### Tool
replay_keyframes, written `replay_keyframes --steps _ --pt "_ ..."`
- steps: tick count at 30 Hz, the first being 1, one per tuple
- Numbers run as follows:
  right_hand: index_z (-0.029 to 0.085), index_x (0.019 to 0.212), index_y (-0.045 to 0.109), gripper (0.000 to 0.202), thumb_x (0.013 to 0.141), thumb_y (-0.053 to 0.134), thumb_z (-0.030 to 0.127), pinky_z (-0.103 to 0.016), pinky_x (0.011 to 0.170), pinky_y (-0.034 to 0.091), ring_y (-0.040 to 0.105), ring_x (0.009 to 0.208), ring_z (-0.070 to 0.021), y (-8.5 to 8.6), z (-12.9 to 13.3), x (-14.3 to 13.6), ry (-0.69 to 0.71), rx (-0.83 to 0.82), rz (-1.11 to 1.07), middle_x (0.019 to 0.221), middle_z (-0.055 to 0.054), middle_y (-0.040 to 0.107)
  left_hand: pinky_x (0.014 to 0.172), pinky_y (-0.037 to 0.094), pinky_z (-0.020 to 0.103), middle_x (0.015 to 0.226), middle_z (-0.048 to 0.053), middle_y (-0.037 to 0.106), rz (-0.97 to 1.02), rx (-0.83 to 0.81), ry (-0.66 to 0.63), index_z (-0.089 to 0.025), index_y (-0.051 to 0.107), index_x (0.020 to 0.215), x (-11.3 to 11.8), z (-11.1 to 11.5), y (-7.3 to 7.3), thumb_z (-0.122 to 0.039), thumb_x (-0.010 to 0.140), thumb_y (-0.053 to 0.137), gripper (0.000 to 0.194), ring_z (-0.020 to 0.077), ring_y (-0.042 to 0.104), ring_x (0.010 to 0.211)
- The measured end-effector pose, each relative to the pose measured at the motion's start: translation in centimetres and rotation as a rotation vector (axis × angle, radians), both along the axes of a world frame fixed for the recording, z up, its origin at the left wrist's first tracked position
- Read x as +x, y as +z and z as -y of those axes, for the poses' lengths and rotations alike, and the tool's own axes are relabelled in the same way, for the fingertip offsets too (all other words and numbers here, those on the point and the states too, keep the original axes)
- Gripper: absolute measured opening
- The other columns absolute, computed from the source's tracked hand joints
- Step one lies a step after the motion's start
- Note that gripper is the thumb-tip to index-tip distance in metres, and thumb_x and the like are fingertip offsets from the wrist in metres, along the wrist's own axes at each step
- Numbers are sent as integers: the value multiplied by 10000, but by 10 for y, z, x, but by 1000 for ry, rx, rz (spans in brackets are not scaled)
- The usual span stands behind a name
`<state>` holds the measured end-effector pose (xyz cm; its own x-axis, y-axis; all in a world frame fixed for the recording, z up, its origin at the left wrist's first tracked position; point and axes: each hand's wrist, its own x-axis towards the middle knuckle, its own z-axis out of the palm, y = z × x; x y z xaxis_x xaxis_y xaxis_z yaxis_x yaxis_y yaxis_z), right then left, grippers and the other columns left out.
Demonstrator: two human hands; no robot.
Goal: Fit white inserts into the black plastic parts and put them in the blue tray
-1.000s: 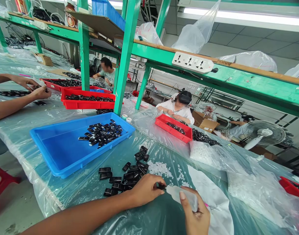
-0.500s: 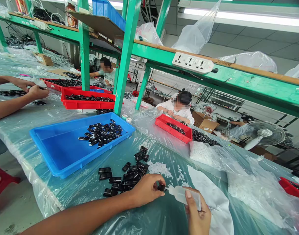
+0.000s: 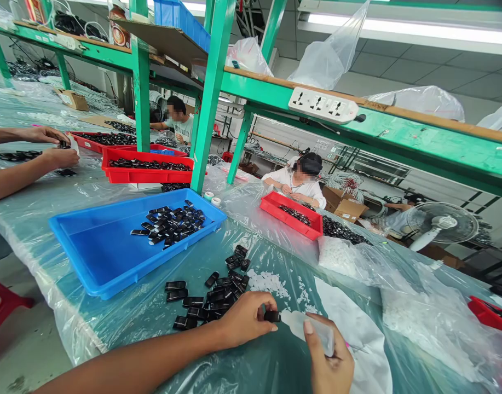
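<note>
My left hand (image 3: 247, 322) pinches a small black plastic part (image 3: 272, 316) between thumb and fingers. My right hand (image 3: 332, 355) is closed round a translucent squeeze bottle (image 3: 303, 327), tilted so that its nozzle end meets the right end of the black part. Whether the tip goes inside cannot be seen. A heap of similar black parts (image 3: 220, 293) lies beside my left hand on the plastic-covered table (image 3: 160, 323). Beyond my hands small white pieces (image 3: 269, 283) are scattered. A white sheet (image 3: 357, 328) lies partly behind my right hand, with something thin and pink at its edge.
A blue tray (image 3: 103, 262) with black parts stands at the left. Red trays (image 3: 152, 174) and a red bin (image 3: 292, 216) sit farther back. Green shelf posts (image 3: 213, 98) rise from the table. Bags of white pieces (image 3: 345, 260) lie right. Co-workers' hands (image 3: 62, 156) work at far left.
My right hand has brought the bottle slightly left, its nozzle closer against the black part. The thin pink thing now shows beside my right hand. The co-worker's hands at left have shifted.
</note>
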<state>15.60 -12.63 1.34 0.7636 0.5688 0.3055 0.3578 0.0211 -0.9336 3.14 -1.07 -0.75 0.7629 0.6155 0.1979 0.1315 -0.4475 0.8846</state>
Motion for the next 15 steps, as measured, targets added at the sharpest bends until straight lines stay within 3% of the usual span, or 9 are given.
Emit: replay_keyframes --steps 6,9,12,15 --pt "180 830 657 393 687 658 546 -304 720 410 591 814 -243 -12 2 -1 -85 57 414 842 -70 671 511 358 174 772 -26 587 -7 21 10 -187 578 836 -1 -1 -1 -311 694 687 218 102 514 611" --pt "194 807 665 372 688 661 546 -297 701 412 601 775 -233 -13 3 -2 -90 62 504 806 -60 672 513 364 178 784 -16 591 -25 26 15 -190 580 842 -2 -1 1 -340 707 675 223 112 522 622" --pt "194 796 658 390 668 666 562 -296 709 407 590 769 -228 -10 4 -2 -80 37 427 799 -52 664 516 369 181 792 -10 595 -23 17 10 -187 575 822 -3 0 3 -346 710 671 217 116 526 624" --pt "188 819 628 414 672 648 575 -283 686 410 563 760 -213 -3 3 -1 -45 -4 175 784 -39 642 520 372 183 801 -9 601 -1 -13 2 -183 572 821 -2 1 3 -332 708 672 212 114 529 624"
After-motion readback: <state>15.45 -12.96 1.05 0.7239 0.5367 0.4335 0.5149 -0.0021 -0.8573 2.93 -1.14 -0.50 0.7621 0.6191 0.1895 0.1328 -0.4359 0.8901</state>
